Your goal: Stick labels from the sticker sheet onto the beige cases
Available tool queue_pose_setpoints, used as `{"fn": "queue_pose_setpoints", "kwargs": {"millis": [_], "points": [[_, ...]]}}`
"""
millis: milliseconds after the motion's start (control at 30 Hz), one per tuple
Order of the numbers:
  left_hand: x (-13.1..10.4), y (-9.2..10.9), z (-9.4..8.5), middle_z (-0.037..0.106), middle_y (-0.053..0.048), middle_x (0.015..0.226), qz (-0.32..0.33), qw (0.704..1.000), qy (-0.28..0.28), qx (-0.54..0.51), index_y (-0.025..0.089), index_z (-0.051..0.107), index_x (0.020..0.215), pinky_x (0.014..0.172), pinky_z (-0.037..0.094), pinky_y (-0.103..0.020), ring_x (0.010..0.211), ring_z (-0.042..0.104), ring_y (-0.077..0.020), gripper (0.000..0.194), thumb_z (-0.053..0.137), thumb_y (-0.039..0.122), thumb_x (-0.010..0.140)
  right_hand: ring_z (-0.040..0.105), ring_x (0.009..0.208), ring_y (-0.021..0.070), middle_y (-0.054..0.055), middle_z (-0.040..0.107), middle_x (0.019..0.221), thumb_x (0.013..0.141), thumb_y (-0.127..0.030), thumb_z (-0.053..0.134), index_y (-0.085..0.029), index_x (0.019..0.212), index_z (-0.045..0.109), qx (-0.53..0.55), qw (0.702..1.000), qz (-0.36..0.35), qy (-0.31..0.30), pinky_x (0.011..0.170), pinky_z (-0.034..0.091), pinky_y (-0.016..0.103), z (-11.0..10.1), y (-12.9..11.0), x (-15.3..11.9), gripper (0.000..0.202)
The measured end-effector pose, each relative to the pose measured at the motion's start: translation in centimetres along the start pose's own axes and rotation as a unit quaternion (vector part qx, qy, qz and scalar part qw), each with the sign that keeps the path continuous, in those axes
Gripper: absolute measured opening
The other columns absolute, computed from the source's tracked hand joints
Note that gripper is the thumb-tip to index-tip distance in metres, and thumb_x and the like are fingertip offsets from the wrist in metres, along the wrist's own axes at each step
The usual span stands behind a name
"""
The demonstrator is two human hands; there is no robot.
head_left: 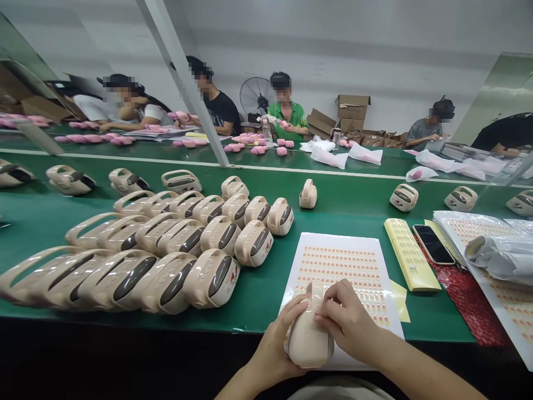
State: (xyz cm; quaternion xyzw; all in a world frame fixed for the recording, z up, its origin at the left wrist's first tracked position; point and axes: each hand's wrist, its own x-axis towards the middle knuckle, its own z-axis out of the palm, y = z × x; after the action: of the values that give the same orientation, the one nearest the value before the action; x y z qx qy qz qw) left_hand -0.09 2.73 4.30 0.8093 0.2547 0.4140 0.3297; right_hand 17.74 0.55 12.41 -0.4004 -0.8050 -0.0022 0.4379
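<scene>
A cream plastic device (310,341) with a rounded body and a handle is held over the front edge of the table. My left hand (277,341) wraps round its left side, thumb near the handle. Against its upper right side rest the bent, closed fingers of my right hand (347,319); whatever they pinch, if anything, is too small to make out. Beneath and behind the device lies a white sheet (333,242) with rows of small orange and gold stickers.
Rows of similar cream devices (214,278) stand on the left; more line the green table (258,289) farther back. A yellow pad (410,255), a phone (433,244), red wrap (470,305) and sticker sheets lie right. Several people sit across, behind metal posts.
</scene>
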Motion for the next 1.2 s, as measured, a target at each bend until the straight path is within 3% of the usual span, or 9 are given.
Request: {"fn": "queue_pose_setpoints", "kwargs": {"millis": [133, 233, 300, 467, 567, 733, 900, 1033, 1200], "points": [[-0.1, 0.2, 0.2, 0.041, -0.013, 0.134, -0.003, 1.000, 0.004, -0.005, 0.034, 0.026, 0.131, 0.091, 0.045, -0.049, 0.119, 0.045, -0.0342, 0.098, 0.079, 0.020, 0.051, 0.043, 0.065, 0.0150, 0.006, 0.053, 0.071, 0.089, -0.016, 0.041, -0.015, 0.075, 0.055, -0.053, 0.998, -0.041, 0.015, 0.056, 0.043, 0.027, -0.3, -0.4, -0.4, 0.020], [-0.2, 0.5, 0.1, 0.042, -0.013, 0.133, -0.015, 1.000, 0.002, -0.004, 0.034, 0.025, 0.131, 0.091, 0.045, -0.050, 0.119, 0.045, -0.0351, 0.100, 0.080, 0.018, 0.049, 0.047, 0.069, 0.0182, 0.010, 0.058, 0.077, 0.089, -0.022, 0.045, -0.010, 0.093, 0.057, -0.120, 0.989, -0.082, -0.026, 0.059, 0.045, 0.032, -0.8, -0.6, -1.0, 0.018], [-0.2, 0.6, 0.1, 0.042, -0.013, 0.133, -0.018, 1.000, 0.001, -0.005, 0.034, 0.026, 0.131, 0.092, 0.044, -0.052, 0.119, 0.045, -0.0356, 0.100, 0.080, 0.019, 0.049, 0.050, 0.073, 0.0218, 0.015, 0.060, 0.087, 0.087, -0.033, 0.048, -0.007, 0.107, 0.054, -0.155, 0.983, -0.076, -0.065, 0.063, 0.046, 0.036, -1.1, -0.4, -1.4, 0.034], [0.0, 0.6, 0.0, 0.042, -0.013, 0.132, 0.019, 1.000, -0.003, -0.009, 0.033, 0.027, 0.131, 0.092, 0.044, -0.049, 0.119, 0.046, -0.0343, 0.096, 0.079, 0.025, 0.051, 0.042, 0.112, 0.0353, 0.023, 0.044, 0.126, 0.070, -0.057, 0.061, -0.008, 0.137, 0.025, -0.066, 0.980, 0.100, -0.157, 0.087, 0.042, 0.051, -1.0, 0.8, -1.8, 0.090], [0.3, 0.4, 0.2, 0.042, -0.016, 0.132, 0.044, 0.999, -0.001, 0.011, 0.031, 0.026, 0.132, 0.090, 0.045, -0.047, 0.118, 0.047, -0.0340, 0.094, 0.079, 0.030, 0.054, 0.035, 0.123, 0.0285, 0.016, 0.037, 0.132, 0.073, -0.048, 0.059, -0.017, 0.136, 0.024, 0.128, 0.955, 0.182, -0.198, 0.098, 0.036, 0.044, -0.3, 1.4, -1.3, 0.078], [0.9, 0.7, 0.2, 0.043, -0.017, 0.130, 0.068, 0.996, 0.013, 0.054, 0.031, 0.026, 0.132, 0.085, 0.049, -0.044, 0.115, 0.050, -0.0327, 0.087, 0.076, 0.035, 0.060, 0.041, 0.117, 0.0221, 0.012, 0.043, 0.121, 0.083, -0.034, 0.044, -0.021, 0.124, 0.036, 0.300, 0.936, 0.162, -0.086, 0.100, 0.036, 0.040, 1.4, 1.9, -0.9, 0.044], [1.5, 0.6, 0.3, 0.044, -0.017, 0.130, 0.067, 0.995, 0.021, 0.077, 0.032, 0.025, 0.132, 0.083, 0.050, -0.043, 0.116, 0.049, -0.0330, 0.088, 0.076, 0.037, 0.060, 0.038, 0.122, 0.0215, 0.011, 0.042, 0.127, 0.088, -0.029, 0.036, -0.023, 0.128, 0.034, 0.294, 0.947, 0.123, -0.047, 0.102, 0.034, 0.042, 1.6, 2.2, -0.7, 0.041], [2.2, 0.2, 0.2, 0.043, -0.017, 0.130, 0.085, 0.993, 0.020, 0.079, 0.031, 0.025, 0.132, 0.082, 0.050, -0.042, 0.116, 0.049, -0.0320, 0.082, 0.073, 0.034, 0.065, 0.040, 0.122, 0.0178, 0.008, 0.044, 0.128, 0.091, -0.019, 0.030, -0.026, 0.124, 0.040, 0.271, 0.948, 0.163, -0.034, 0.101, 0.036, 0.038, 1.3, 2.5, -0.7, 0.036], [3.0, 0.1, -0.1, 0.039, -0.016, 0.131, 0.095, 0.987, 0.056, 0.115, 0.030, 0.022, 0.134, 0.080, 0.051, -0.041, 0.116, 0.048, -0.0296, 0.074, 0.063, 0.022, 0.073, 0.052, 0.102, 0.0165, 0.006, 0.054, 0.104, 0.086, -0.011, 0.038, -0.026, 0.110, 0.046, 0.188, 0.959, 0.200, 0.064, 0.086, 0.047, 0.033, 0.5, 1.8, -1.1, 0.029]]}}
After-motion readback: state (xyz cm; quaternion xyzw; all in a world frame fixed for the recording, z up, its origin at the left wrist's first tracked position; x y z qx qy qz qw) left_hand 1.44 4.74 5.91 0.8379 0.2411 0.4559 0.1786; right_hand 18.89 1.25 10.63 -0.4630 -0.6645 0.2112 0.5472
